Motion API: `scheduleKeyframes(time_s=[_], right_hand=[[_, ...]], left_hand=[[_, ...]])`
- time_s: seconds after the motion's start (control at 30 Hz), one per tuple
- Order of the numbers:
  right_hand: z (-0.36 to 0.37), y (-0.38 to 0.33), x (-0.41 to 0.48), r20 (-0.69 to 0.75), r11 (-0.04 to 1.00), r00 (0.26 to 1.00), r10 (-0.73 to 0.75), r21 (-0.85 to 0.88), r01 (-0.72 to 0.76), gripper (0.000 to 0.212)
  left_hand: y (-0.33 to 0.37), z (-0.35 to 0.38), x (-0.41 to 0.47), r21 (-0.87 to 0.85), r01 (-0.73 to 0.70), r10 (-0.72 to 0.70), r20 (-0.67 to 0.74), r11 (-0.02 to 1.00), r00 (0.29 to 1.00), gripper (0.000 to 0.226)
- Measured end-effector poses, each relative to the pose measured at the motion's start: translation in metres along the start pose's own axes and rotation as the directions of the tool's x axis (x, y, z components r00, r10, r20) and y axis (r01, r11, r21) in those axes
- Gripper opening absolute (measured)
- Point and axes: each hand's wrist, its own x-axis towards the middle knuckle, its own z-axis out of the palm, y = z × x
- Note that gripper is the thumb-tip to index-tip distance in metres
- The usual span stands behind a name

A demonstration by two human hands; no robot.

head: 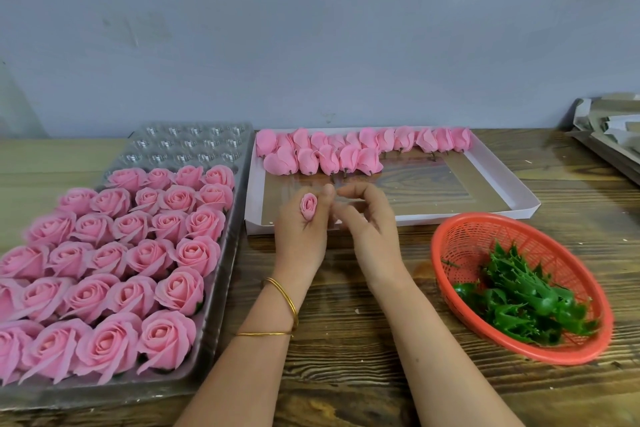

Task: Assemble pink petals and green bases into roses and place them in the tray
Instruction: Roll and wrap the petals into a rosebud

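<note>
My left hand (300, 232) holds a small pink rosebud (308, 206) between its curled fingers, the bud pointing up. My right hand (363, 215) is close beside it, fingers bent loosely, fingertips near the left thumb; I see nothing in it. Behind the hands a white flat box (498, 180) carries two rows of pink petal heads (325, 158) along its far side. Green bases (519, 298) lie heaped in a red basket (460, 229) to the right. A clear plastic tray (194, 142) on the left is mostly filled with finished pink roses (114, 260).
The wooden table (346, 340) runs under everything, with a grey wall close behind. Stacked cardboard and papers (609, 128) lie at the far right edge. The far rows of the tray's cups hold no roses.
</note>
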Motion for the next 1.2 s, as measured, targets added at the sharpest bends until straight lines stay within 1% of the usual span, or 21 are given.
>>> scheduleKeyframes(time_s=[0.1,0.23,0.3,0.4,0.5,0.8,1.0,1.13,1.2], right_hand=[[0.003,-0.001,-0.001,0.012,1.0,1.0,-0.017,-0.011,0.017,0.02],[0.006,-0.001,-0.002,0.014,0.999,1.0,-0.021,-0.035,0.022,0.026],[0.005,-0.001,-0.002,0.018,1.0,1.0,-0.01,-0.029,0.011,0.026],[0.003,0.001,-0.001,0.013,1.0,1.0,-0.004,-0.028,0.004,0.016],[0.003,0.0,0.0,0.004,0.999,1.0,-0.013,-0.032,0.013,0.018],[0.004,0.003,0.001,0.027,0.999,0.999,-0.022,-0.031,0.023,0.012],[0.004,0.005,0.0,0.079,0.998,0.995,-0.058,0.007,0.058,0.007],[0.003,0.004,0.001,0.103,0.997,0.992,-0.073,0.026,0.071,0.004],[0.003,0.003,0.0,0.108,0.997,0.991,-0.078,0.032,0.075,0.007]], left_hand=[[0.0,0.002,-0.002,0.032,0.0,-0.002,0.065,0.999,0.998,0.033],[0.004,0.002,-0.005,0.014,0.037,-0.038,0.114,0.999,0.993,0.028],[0.006,0.001,-0.006,0.027,0.055,-0.058,0.117,0.998,0.992,0.025],[0.008,0.002,-0.006,0.036,0.07,-0.073,0.121,0.997,0.99,0.027],[0.008,0.003,-0.007,0.028,0.083,-0.085,0.124,0.996,0.989,0.028],[0.01,0.002,-0.007,0.044,0.111,-0.116,0.114,0.993,0.987,0.02],[0.012,0.0,-0.007,0.063,0.08,-0.087,0.106,0.995,0.991,0.027],[0.011,0.0,-0.007,0.072,0.062,-0.07,0.108,0.995,0.992,0.016],[0.01,0.0,-0.007,0.071,0.069,-0.076,0.11,0.995,0.991,0.011]])
